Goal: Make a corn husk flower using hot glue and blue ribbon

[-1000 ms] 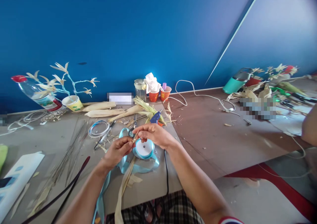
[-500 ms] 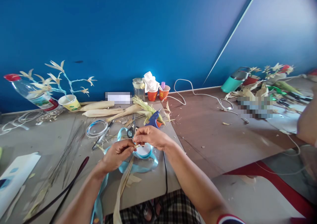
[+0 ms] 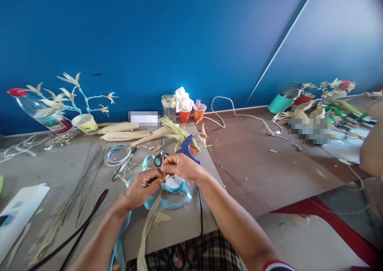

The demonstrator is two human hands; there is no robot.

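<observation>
My left hand and my right hand meet above the table, both closed in a pinch. Between their fingertips is a small pale piece of corn husk; its exact shape is mostly hidden by the fingers. Under the hands lies a roll of light blue ribbon, its loose end trailing to the left and down. Long dry husk strips run from below the hands toward my lap. Scissors lie just beyond the fingers, and a blue glue gun rests beyond my right hand.
A cup with husk flowers and a tilted plastic bottle stand back left. Corn husks, a coil of tubing and thin wires lie about. Red paper cups stand by the wall. Another person's arm shows at far right.
The view has shifted very slightly. Both hands keep nearly the same pinched pose over the ribbon roll. The other person's arm at far right has moved a little.
</observation>
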